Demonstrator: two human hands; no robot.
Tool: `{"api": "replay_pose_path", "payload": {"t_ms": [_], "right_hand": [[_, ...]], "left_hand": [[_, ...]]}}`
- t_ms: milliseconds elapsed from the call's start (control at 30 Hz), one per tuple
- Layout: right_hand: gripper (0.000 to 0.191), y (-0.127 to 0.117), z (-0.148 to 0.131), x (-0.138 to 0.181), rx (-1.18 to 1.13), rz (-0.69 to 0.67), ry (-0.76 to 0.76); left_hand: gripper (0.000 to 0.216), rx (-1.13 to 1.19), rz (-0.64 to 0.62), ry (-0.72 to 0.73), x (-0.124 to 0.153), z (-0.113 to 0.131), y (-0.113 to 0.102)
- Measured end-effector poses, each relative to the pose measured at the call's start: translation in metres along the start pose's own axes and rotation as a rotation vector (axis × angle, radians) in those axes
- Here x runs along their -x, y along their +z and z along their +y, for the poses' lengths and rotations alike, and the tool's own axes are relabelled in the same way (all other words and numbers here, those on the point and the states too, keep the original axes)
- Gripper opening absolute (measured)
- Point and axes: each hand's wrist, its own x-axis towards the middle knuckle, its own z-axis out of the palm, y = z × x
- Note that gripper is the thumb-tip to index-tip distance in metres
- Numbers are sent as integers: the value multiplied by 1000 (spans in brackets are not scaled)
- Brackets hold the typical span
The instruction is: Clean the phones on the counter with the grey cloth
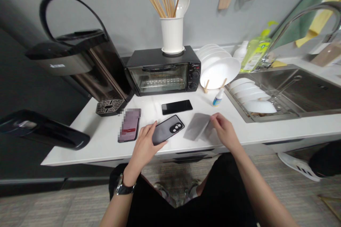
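My left hand [146, 141] is closed around the near left end of a phone case [163, 131], grey with a black rim and a camera cutout, lying on the counter. Between finger and thumb, my right hand [223, 128] pinches the right edge of a thin grey cloth [196, 126], which is creased and rests on the counter. Behind the case lies a black phone [177, 107], screen up. A second phone [129, 125] with a lit, partly blurred screen sits left of my left hand. Beyond the cloth stands a small white bottle [218, 98] with a blue label.
A toaster oven [162, 74] carries a white utensil holder [172, 34]. White plates [220, 71] stand in a rack beside it, near the sink [290, 94]. On the left are a dark drink machine [87, 64] and a black cylinder [45, 129]. Another person's shoe [298, 166] shows at right.
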Motion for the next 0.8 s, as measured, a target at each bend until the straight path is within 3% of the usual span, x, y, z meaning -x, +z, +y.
{"api": "replay_pose_path", "payload": {"t_ms": [67, 133, 267, 367, 533, 667, 800], "right_hand": [[37, -13, -8, -2, -46, 141, 26], [33, -15, -19, -4, -65, 187, -27], [25, 7, -29, -4, 154, -90, -175], [20, 25, -23, 3, 329, -229, -273], [30, 31, -18, 17, 430, -207, -428], [40, 40, -28, 23, 468, -189, -401], [50, 65, -51, 24, 396, -240, -402]], "left_hand": [[92, 30, -43, 40, -10, 11, 7], [98, 75, -93, 99, -21, 24, 16], [104, 142, -148, 156, -39, 44, 30], [105, 199, -161, 143, -39, 40, 27], [107, 310, -216, 104, -31, 23, 9], [118, 339, -225, 83, -33, 23, 8], [117, 319, -218, 98, -36, 26, 13]]}}
